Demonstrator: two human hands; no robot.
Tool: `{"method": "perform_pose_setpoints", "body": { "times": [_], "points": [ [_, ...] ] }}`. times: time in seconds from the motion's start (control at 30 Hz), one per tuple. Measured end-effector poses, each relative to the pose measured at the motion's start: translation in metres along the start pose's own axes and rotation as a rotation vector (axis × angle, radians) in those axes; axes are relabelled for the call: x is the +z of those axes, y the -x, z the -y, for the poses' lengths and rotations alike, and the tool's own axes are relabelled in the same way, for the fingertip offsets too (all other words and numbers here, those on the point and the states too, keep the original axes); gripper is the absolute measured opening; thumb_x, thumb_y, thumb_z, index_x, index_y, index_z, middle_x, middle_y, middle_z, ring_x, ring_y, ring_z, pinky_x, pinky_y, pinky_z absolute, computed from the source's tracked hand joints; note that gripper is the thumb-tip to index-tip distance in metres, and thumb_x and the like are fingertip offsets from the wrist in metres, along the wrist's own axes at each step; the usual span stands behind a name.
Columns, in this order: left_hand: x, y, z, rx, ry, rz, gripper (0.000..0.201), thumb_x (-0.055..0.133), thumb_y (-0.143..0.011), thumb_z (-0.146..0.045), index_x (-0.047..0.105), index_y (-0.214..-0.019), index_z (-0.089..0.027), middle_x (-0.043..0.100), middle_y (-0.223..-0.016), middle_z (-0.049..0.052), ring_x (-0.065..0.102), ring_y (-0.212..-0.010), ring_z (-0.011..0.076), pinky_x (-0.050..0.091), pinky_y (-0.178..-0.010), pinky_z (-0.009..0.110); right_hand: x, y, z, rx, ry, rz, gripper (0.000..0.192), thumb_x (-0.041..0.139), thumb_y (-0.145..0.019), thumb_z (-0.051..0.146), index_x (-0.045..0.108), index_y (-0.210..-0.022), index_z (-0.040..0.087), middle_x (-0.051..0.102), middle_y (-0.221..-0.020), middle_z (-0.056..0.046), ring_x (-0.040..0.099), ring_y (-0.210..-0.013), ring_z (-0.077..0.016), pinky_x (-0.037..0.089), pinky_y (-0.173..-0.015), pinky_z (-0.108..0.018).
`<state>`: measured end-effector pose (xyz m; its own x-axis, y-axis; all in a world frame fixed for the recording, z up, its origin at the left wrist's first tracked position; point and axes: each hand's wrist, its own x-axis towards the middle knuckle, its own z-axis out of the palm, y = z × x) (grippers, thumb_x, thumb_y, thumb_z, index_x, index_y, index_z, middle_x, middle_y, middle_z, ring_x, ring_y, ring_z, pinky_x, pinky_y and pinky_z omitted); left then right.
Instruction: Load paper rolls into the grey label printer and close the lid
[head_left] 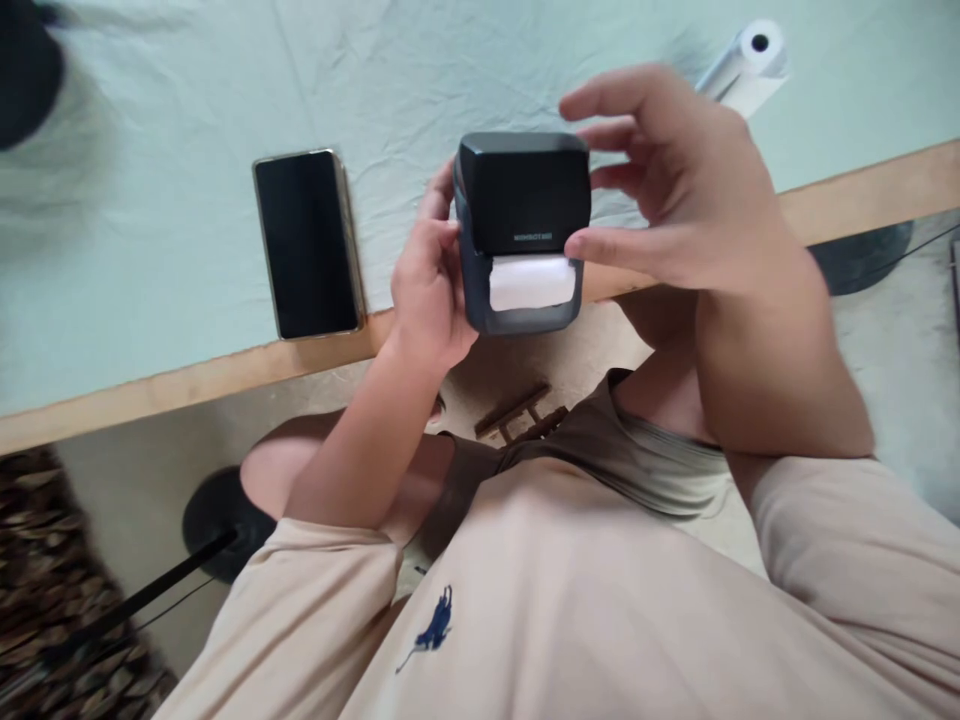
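**Both hands at the small black printer**

Your beige shirt is filling the bottom of the view, closest to the lens, with a small blue emblem showing on the chest. Above it your bare forearms are rising toward the table edge, a strip of pale wood running across the picture under a light green cloth.

Starting at the left, a dark, blurred object is sitting in the far corner of the cloth. Next, a phone with a black screen is lying flat on the cloth, close to the wooden edge and well apart from your hands.

Your left hand is gripping the left side of the small black printer, fingers closed around its body. You are holding the printer up just over the table edge, its lid standing open and a white paper roll sitting inside the lower compartment.

Your right hand is hovering at the printer's right side, fingers spread and loosely curled; the thumb is touching the casing beside the paper, while the other fingers are lying near the top of the lid. Whether they are touching the lid cannot be told.

Farther right, a spare paper roll is lying on the cloth behind your right hand.
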<state>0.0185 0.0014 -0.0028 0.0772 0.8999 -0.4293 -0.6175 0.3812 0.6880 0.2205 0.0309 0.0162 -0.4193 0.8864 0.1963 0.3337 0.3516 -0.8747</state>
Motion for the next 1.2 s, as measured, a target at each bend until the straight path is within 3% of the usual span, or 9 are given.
{"method": "perform_pose_setpoints", "body": {
  "times": [0.2,0.37,0.47,0.57,0.77,0.87,1.03,1.13,1.2],
  "points": [
    [-0.001,0.003,0.000,0.114,0.063,0.209,0.022,0.043,-0.093,-0.033,0.065,-0.095,-0.029,0.072,-0.096,0.002,0.045,-0.149,0.0303,0.051,-0.115,0.048,0.022,-0.001,0.035,-0.082,0.173,-0.534,0.023,0.060,-0.099,0.042,0.061,-0.093,0.020,0.053,-0.094,-0.001,0.060,-0.067,-0.0076,0.047,-0.063,-0.028],
    [0.001,0.007,-0.002,0.093,-0.023,0.266,0.018,0.047,-0.093,-0.036,0.063,-0.090,-0.029,0.072,-0.099,0.004,0.053,-0.142,0.0326,0.054,-0.111,0.048,0.012,0.001,0.039,-0.079,0.322,-0.337,0.021,0.055,-0.101,0.041,0.061,-0.091,0.023,0.066,-0.108,-0.004,0.073,-0.099,-0.0198,0.048,-0.058,-0.029],
    [0.001,0.006,0.000,0.092,0.000,0.286,0.011,0.055,-0.093,-0.029,0.063,-0.100,-0.027,0.073,-0.108,0.003,0.058,-0.140,0.0308,0.056,-0.110,0.046,0.009,-0.002,0.037,-0.026,0.477,-0.131,0.013,0.066,-0.091,0.036,0.067,-0.098,0.025,0.073,-0.103,-0.003,0.069,-0.089,-0.0223,0.052,-0.070,-0.037],
    [-0.003,0.004,0.004,0.096,-0.078,0.245,0.022,0.062,-0.088,-0.026,0.065,-0.110,-0.031,0.074,-0.112,0.001,0.053,-0.145,0.0306,0.056,-0.111,0.043,0.012,-0.009,0.038,0.061,0.644,0.014,0.032,0.078,-0.077,0.036,0.070,-0.106,0.027,0.071,-0.105,-0.005,0.067,-0.088,-0.0262,0.054,-0.088,-0.045],
    [-0.009,0.002,0.006,0.118,-0.137,0.278,0.027,0.069,-0.084,-0.031,0.069,-0.111,-0.036,0.075,-0.117,0.001,0.043,-0.153,0.0319,0.054,-0.115,0.045,0.024,-0.013,0.040,0.138,0.889,0.080,0.031,0.073,-0.079,0.036,0.069,-0.108,0.028,0.070,-0.093,-0.008,0.064,-0.088,-0.0285,0.056,-0.081,-0.043],
    [-0.005,0.006,0.005,0.110,-0.138,0.272,0.024,0.066,-0.088,-0.027,0.069,-0.111,-0.035,0.075,-0.117,-0.002,0.045,-0.152,0.0292,0.054,-0.116,0.044,0.027,-0.013,0.042,0.142,0.848,0.060,0.028,0.072,-0.078,0.033,0.070,-0.106,0.028,0.064,-0.082,-0.006,0.062,-0.082,-0.0229,0.056,-0.079,-0.037],
    [0.004,0.008,0.001,0.131,-0.148,0.185,0.020,0.054,-0.091,-0.022,0.069,-0.100,-0.031,0.076,-0.100,-0.002,0.048,-0.150,0.0229,0.047,-0.121,0.035,0.005,-0.008,0.054,0.138,0.553,0.075,0.048,0.064,-0.073,0.020,0.070,-0.120,0.023,0.069,-0.098,-0.003,0.067,-0.096,-0.0238,0.055,-0.087,-0.038],
    [0.001,0.001,0.000,0.112,-0.173,0.154,0.016,0.053,-0.090,-0.030,0.069,-0.094,-0.029,0.077,-0.101,0.000,0.051,-0.147,0.0258,0.048,-0.119,0.037,-0.013,-0.007,0.042,0.129,0.137,-0.248,0.042,0.051,-0.080,0.019,0.069,-0.118,0.017,0.064,-0.085,0.001,0.065,-0.078,-0.0133,0.051,-0.065,-0.025],
    [-0.004,-0.006,0.001,0.119,-0.156,0.152,0.016,0.055,-0.089,-0.037,0.068,-0.090,-0.027,0.077,-0.100,0.002,0.056,-0.142,0.0303,0.053,-0.114,0.042,-0.018,-0.010,0.026,0.209,-0.131,-0.404,0.019,0.048,-0.081,0.019,0.063,-0.090,0.014,0.051,-0.066,0.002,0.054,-0.055,-0.0087,0.039,-0.046,-0.021]
  ]
}}
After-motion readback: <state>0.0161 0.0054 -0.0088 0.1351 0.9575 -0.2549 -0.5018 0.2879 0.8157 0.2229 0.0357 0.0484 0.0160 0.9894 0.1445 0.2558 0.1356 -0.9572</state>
